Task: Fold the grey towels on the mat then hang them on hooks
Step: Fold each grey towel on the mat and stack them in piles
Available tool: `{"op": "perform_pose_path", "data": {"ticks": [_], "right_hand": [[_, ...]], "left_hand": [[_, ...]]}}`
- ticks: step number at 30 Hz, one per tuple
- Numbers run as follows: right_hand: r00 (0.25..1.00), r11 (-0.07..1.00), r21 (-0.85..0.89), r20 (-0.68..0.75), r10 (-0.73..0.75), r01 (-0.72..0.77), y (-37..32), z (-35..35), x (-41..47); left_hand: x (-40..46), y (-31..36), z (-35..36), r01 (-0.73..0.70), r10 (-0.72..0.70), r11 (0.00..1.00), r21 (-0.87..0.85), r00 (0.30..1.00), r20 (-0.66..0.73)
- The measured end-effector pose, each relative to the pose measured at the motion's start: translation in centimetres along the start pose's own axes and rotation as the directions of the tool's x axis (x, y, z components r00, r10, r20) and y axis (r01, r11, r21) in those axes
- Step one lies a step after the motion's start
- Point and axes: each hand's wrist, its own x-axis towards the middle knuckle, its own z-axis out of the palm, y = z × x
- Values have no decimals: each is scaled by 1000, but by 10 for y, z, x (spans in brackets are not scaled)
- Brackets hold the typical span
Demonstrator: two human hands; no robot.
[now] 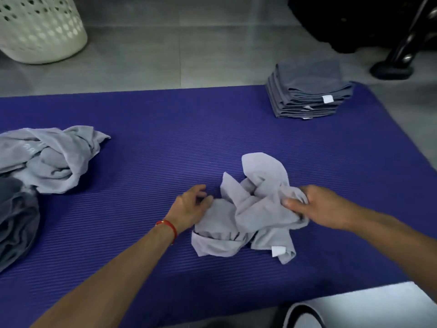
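Nearest me, a crumpled light grey towel (246,216) lies on the purple mat (165,150), centre-right. My right hand (314,207) pinches a bunch of it at 3 o'clock; my left hand (191,207), fingers loosely apart, touches its 9 o'clock edge. Step: spreading it flat. Next I need corners found. Folded stack (307,91) sits at 1 o'clock, unfolded pile (47,159) at 9.

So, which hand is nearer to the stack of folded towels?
The right hand. It grips the crumpled towel below the stack of folded towels, at the mat's far right corner. The left hand touches the towel's left edge, farther away.
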Motion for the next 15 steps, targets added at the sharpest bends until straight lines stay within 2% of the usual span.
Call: {"op": "perform_pose_path", "data": {"ticks": [1, 3, 5, 6, 7, 9, 11, 13, 15], "right_hand": [[1000, 999, -52, -24, -9, 8, 14, 3, -7], [998, 997, -64, -52, -46, 43, 36, 12, -19], [991, 997, -67, -129, -41, 32, 56, 22, -27], [985, 999, -43, -170, -5, -2, 61, 26, -30], [977, 998, 34, -206, 51, -45, 64, 29, -34], [946, 949, 305, -277, 168, -79, 69, 33, -42], [893, 858, 514, -373, 252, -28, 73, 29, -52], [848, 760, 649, -421, 322, 34, 79, 21, -61], [818, 650, 755, -423, 388, 82, 85, 9, -69]], "left_hand": [[6, 7, 5, 15, -15, 999, -36, 1000, 19], [22, 22, 13, 26, -27, 998, -51, 999, -30], [38, 39, 18, -37, 37, 999, 0, 997, -64], [45, 46, 21, -62, 62, 998, 14, 998, -30], [50, 55, 26, -92, 91, 996, 23, 996, 17], [61, 67, 37, -116, 109, 989, 94, 991, 72], [68, 75, 44, -70, 62, 992, 109, 996, 71], [70, 80, 43, -31, 31, 999, 16, 1000, -4], [64, 94, 32, -99, 85, 983, -152, 992, -94]]}}
